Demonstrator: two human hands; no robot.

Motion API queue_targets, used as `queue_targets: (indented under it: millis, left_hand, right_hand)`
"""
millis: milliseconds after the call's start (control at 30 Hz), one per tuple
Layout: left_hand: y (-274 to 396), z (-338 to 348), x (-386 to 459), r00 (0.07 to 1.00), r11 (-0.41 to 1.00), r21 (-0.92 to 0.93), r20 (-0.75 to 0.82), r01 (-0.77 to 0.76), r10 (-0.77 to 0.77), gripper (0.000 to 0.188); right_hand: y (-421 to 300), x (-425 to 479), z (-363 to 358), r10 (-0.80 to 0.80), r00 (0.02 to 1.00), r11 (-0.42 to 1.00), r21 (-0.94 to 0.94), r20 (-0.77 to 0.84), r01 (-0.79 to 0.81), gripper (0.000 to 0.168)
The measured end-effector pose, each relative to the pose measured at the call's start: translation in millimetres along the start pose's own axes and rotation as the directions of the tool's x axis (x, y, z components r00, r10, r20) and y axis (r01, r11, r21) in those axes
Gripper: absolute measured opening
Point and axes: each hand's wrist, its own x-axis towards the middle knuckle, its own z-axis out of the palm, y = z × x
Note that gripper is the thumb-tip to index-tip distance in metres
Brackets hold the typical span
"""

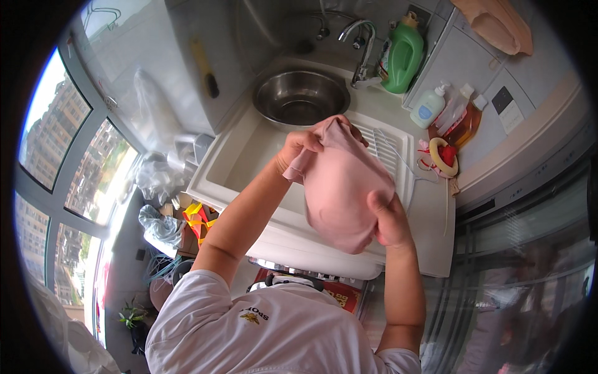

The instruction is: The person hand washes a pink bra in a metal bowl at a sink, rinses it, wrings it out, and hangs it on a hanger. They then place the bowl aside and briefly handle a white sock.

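A pink fabric item point(341, 187), its exact kind unclear, is held up over the white laundry sink. My left hand point(303, 145) grips its gathered upper edge; the fingertips are partly behind the cloth. My right hand point(390, 219) pinches its lower right side, thumb in front. Behind the cloth a round stainless steel basin point(301, 98) rests at the back of the sink point(233, 173), near the chrome faucet point(364, 56). A thin wire hanger point(392, 147) lies on the ribbed washboard part, partly hidden by the cloth.
A green detergent jug point(402, 56) stands right of the faucet. A pump bottle point(428, 108), an amber bottle point(468, 124) and a cream ring point(443, 157) are along the right ledge. Plastic bags point(159, 175) lie left by the windows. A glass door point(523, 280) is at the right.
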Motion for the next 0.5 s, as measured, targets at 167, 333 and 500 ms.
queue_targets:
  millis: [167,333,500]
  left_hand:
    - [4.9,1.9,5.9,0.987,0.992,-0.094,0.135,-0.079,0.091,0.055]
    - [7.2,19.6,9.7,0.992,0.993,-0.055,0.072,-0.103,0.107,0.057]
    - [7.9,21.2,13.6,0.989,0.994,-0.012,0.108,-0.104,0.105,0.059]
  right_hand:
    - [9.9,3.6,-6.5,-0.286,0.958,0.899,-0.337,0.034,0.281,0.058]
    - [4.0,2.4,-4.4,-0.342,0.927,0.817,-0.437,0.157,0.376,0.086]
    - [6.8,6.9,-6.3,-0.433,0.878,0.625,-0.633,0.206,0.457,0.072]
